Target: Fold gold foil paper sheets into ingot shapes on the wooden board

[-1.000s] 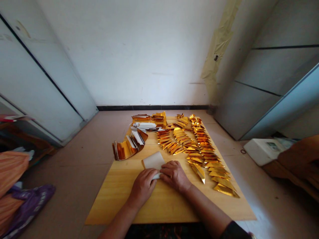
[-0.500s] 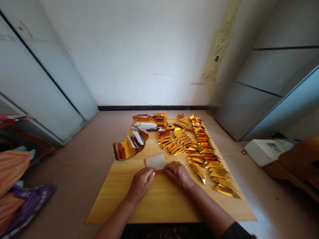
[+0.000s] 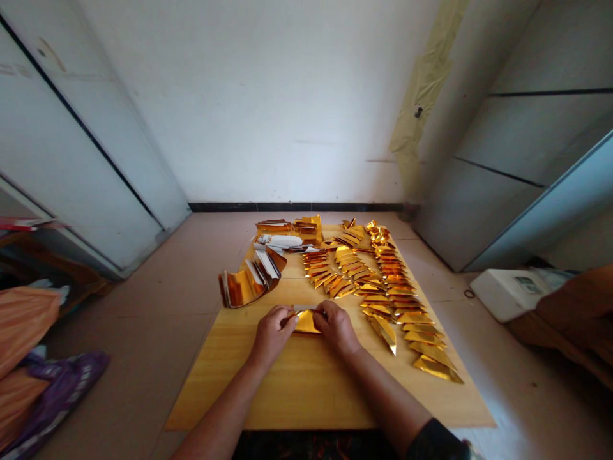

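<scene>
Both my hands rest on a wooden board [image 3: 311, 390] laid on the floor. My left hand [image 3: 271, 331] and my right hand [image 3: 335, 326] pinch the two ends of a small sheet of gold foil paper [image 3: 305, 321], folded over with its gold side up. Rows of folded gold paper pieces [image 3: 393, 287] lie to the right of my hands. A curled stack of gold sheets [image 3: 246, 281] sits to the left, just beyond my left hand.
More gold and white paper bundles [image 3: 287, 235] lie at the board's far end. A white box [image 3: 510, 291] sits on the floor at right, beside a brown surface. Orange and purple bags [image 3: 43, 377] lie at left. Walls and cabinet doors surround the tiled floor.
The sheet lay flat with its white side up; my hands have folded it away from me, so the gold side now shows. Both hands moved slightly farther up the board.
</scene>
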Available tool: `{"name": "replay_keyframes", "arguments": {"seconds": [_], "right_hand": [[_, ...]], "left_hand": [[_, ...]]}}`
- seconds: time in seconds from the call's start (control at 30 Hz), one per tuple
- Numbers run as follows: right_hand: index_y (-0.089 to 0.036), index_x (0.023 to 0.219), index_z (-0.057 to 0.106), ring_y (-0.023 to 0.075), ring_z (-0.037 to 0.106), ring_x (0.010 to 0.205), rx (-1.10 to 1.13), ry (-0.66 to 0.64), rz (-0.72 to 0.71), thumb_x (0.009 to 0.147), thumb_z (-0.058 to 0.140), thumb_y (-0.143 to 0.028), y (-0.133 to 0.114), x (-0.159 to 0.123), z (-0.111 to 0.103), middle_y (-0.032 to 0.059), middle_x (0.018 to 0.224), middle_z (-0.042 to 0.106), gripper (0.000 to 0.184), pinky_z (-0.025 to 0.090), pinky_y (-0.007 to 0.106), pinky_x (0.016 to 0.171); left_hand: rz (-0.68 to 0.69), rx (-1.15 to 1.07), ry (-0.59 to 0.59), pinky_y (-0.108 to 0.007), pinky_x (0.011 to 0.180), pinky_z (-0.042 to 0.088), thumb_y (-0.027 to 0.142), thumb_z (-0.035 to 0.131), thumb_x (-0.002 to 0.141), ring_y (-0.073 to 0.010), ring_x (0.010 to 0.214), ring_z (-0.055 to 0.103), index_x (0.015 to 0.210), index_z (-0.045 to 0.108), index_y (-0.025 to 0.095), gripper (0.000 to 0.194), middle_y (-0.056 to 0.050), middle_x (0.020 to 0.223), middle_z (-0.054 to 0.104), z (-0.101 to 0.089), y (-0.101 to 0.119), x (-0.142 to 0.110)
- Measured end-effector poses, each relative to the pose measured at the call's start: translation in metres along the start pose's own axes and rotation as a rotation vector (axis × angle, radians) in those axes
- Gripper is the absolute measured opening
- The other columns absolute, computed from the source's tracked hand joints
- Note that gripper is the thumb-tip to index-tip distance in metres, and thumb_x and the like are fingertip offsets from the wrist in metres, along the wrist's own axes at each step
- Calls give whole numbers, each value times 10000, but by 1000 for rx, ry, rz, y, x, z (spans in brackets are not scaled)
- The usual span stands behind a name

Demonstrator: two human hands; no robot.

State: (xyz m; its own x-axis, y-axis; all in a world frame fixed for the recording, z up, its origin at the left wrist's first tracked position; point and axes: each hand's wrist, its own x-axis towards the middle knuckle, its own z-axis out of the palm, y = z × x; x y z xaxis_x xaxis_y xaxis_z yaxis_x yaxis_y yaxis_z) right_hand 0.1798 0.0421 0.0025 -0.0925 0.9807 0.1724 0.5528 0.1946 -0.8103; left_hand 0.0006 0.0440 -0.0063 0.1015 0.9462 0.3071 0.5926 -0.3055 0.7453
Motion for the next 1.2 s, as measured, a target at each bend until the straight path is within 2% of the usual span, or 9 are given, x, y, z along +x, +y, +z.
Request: {"name": "replay_keyframes", "arguments": {"seconds": [0.2, 0.3, 0.5, 1.0, 1.2], "right_hand": [[-186, 774, 540, 114, 502, 648, -148, 68, -48, 772, 472, -162, 6, 5, 6, -1, 735, 554, 72, 373, 192, 622], [-185, 783, 533, 124, 520, 676, -179, 82, -62, 791, 457, -165, 9, 7, 7, 9, 747, 558, 79, 384, 196, 637], [-177, 857, 544, 136, 548, 712, -222, 114, -120, 798, 421, -133, 14, 6, 11, 35, 800, 580, 144, 406, 199, 650], [-161, 896, 566, 139, 575, 722, -260, 142, -83, 797, 402, -102, 18, 10, 15, 53, 809, 621, 200, 428, 206, 657], [-158, 903, 568, 135, 584, 704, -302, 127, -17, 799, 412, -113, 16, 12, 14, 48, 813, 636, 193, 413, 199, 634]], "left_hand": [[41, 210, 75, -256, 693, 434, 266, 497, 831, -145, 744, 531, 649, 513, 189, 198, -18, 753, 554, 9, 2, 1], [46, 380, 44, -264, 699, 417, 264, 488, 854, -158, 770, 513, 648, 496, 193, 218, -25, 766, 535, 10, 8, 2], [6, 666, -36, -276, 712, 399, 330, 535, 853, -189, 892, 492, 719, 571, 204, 188, -37, 876, 562, 8, 21, 3], [-99, 790, -191, -265, 668, 404, 367, 358, 929, -163, 845, 539, 768, 661, 182, 390, -50, 907, 572, 5, 29, 14], [-65, 798, -152, -269, 668, 408, 351, 385, 917, -177, 847, 535, 752, 680, 183, 377, -58, 884, 558, 10, 21, 15]]}}
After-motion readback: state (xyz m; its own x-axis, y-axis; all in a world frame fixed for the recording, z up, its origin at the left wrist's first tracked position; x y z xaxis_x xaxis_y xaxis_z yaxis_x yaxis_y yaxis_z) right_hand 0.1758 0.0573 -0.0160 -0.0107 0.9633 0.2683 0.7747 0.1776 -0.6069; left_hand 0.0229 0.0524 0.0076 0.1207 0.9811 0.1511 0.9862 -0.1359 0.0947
